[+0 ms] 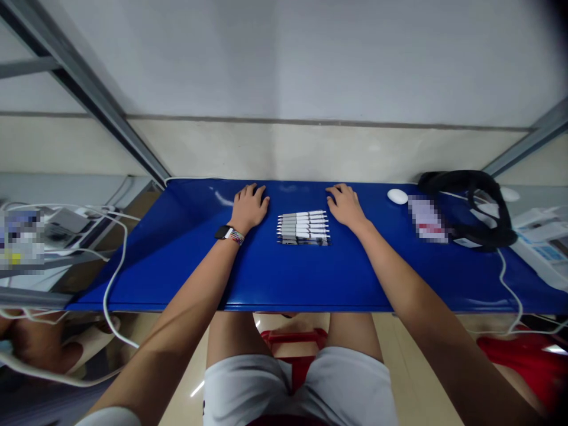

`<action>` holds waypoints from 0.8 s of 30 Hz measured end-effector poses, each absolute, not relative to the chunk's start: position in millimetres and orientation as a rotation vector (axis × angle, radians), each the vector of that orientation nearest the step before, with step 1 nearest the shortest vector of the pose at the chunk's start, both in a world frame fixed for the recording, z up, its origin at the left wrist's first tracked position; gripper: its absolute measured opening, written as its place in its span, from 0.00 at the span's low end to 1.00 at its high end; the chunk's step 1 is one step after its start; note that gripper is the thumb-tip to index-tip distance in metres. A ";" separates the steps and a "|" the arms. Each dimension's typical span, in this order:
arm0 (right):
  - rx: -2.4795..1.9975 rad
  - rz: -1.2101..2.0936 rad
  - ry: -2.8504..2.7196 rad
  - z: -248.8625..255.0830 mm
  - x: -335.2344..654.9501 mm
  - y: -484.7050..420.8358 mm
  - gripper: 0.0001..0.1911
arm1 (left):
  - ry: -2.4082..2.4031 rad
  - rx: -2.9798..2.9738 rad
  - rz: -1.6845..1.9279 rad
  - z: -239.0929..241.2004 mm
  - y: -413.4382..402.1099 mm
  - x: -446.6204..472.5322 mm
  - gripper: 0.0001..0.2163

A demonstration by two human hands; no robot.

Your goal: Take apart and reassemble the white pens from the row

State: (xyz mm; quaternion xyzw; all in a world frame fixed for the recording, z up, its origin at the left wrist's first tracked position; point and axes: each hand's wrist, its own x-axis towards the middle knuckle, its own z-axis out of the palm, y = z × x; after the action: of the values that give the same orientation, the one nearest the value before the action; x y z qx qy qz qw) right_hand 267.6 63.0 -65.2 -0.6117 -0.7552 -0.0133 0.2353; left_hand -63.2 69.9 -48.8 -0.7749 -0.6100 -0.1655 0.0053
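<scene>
Several pens lie side by side in a stack of rows on the blue tabletop, their lengths running left to right. Most have white and grey barrels; the nearest one looks darker and partly see-through. To their left, my left hand rests palm down with its fingers spread, a watch and a woven band at the wrist. My right hand lies flat just beyond the pens' right ends, fingers apart. Neither hand holds anything, and both are apart from the pens.
On the right are a white mouse-shaped object, a blurred-out packet and a black headband-like strap with a white cable. A metal frame rises at left near another white cable. A wall stands behind.
</scene>
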 end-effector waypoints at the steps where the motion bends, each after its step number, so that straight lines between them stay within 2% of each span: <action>1: -1.684 -0.042 -2.074 -65.1 267.4 62.9 0.24 | -1.907 -2.421 -0.523 -48.9 70.0 -63.1 0.27; 24: -1.684 -0.032 -2.055 -66.3 266.7 63.4 0.24 | -1.893 -2.433 -0.558 -51.2 71.1 -65.3 0.26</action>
State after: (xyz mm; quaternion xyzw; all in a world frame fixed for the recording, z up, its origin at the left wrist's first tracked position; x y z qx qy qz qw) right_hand 266.7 63.4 -66.3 -0.6153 -0.7508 -0.0117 0.2398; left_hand -65.3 71.1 -51.2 -0.7766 -0.6043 -0.1780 0.0045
